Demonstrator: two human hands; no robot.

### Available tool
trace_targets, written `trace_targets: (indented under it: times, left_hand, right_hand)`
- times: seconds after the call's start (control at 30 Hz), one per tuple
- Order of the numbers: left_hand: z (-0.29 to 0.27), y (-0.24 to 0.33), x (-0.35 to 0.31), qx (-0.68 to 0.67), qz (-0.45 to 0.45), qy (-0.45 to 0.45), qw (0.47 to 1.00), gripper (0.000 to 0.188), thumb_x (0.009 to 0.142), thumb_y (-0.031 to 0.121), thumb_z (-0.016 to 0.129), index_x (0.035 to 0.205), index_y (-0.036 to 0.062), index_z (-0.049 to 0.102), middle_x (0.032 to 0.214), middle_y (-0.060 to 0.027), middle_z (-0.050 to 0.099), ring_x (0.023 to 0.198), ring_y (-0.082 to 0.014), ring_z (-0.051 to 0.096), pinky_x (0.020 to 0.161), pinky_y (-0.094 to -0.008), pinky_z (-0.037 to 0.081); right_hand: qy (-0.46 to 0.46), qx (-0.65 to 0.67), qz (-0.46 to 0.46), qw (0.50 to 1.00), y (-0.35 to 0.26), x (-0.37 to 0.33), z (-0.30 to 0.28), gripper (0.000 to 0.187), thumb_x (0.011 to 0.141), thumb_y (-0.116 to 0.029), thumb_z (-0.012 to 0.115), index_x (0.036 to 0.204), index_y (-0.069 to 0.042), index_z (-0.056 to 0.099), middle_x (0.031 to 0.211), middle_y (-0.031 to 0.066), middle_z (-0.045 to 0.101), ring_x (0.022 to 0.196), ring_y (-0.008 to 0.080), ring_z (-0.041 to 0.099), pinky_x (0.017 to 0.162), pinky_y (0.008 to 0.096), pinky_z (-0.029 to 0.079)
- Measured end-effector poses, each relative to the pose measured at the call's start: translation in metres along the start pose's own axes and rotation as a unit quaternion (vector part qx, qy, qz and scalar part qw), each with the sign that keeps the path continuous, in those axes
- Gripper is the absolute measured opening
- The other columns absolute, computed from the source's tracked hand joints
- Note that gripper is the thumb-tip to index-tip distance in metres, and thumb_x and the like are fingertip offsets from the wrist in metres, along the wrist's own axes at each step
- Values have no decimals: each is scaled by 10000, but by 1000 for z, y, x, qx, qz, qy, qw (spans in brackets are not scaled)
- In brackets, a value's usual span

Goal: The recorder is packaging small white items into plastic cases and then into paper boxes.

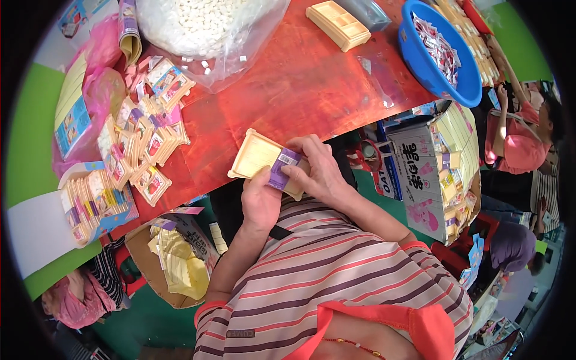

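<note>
Just off the red table's front edge, both my hands hold a small cream plastic tray [258,157]. A purple paper band [279,171] with a barcode wraps around it near my right hand. My left hand [262,201] grips the tray's lower edge, thumb against the band. From the other side my right hand [321,171] pinches the band end, thumb on top. The tray's inside faces away from me and is hidden. To the left lies a heap of similar packed trays [157,141] with picture inserts, some with purple bands.
A clear bag of white pellets [198,36] sits at the far left. Far right stands a blue basin [414,66] of small packets, beside an empty cream tray [338,25]. A display box [114,219] holds upright trays. Cardboard boxes [423,186] flank me. Other people sit nearby.
</note>
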State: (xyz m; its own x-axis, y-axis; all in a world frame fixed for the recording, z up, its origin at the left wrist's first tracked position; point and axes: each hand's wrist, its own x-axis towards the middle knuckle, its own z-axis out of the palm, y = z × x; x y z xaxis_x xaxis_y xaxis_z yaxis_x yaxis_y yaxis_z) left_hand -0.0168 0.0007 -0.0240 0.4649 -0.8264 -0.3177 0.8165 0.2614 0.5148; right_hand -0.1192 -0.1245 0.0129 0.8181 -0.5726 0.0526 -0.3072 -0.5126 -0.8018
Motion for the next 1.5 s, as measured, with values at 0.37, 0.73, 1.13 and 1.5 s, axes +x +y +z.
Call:
trace_targets:
  times: [0.37, 0.73, 1.13, 1.5]
  left_hand:
    - [2, -1, -1, -82, -4, 24, 996, 417, 999, 192, 449, 1368, 0, 429, 1298, -127, 558, 1202, -231, 551, 1045, -408, 425]
    - [4, 2, 2, -50, 12, 5, 999, 455, 955, 118, 508, 1389, 12, 419, 1319, -112, 542, 1236, -229, 524, 1069, -404, 397]
    - [20, 1, 8, 108, 38, -22, 993, 487, 938, 6, 506, 1410, -25, 392, 1344, -124, 515, 1242, -209, 512, 1076, -385, 387]
    - [33, 7, 26, 250, 203, 19, 947, 559, 957, 56, 492, 1476, -17, 298, 1440, -197, 413, 1245, -270, 502, 1040, -387, 410]
  right_hand:
    - [118, -152, -189, 963, 4, -2, 7, 396, 765, -148, 713, 1128, -56, 586, 1091, 106, 563, 1031, 277, 540, 900, 421, 352]
    - [-7, 218, 74, 973, 11, 11, 5, 277, 906, -176, 648, 1075, 39, 605, 874, 128, 656, 760, 221, 653, 714, 333, 519]
    - [-48, 404, 119, 906, 29, 5, -14, 204, 935, -108, 637, 1097, 13, 610, 1015, 34, 642, 933, 88, 594, 835, 252, 484]
    - [181, -196, -156, 951, 36, 28, -46, 436, 742, -81, 738, 1154, -39, 600, 1093, 135, 585, 979, 316, 582, 840, 397, 449]
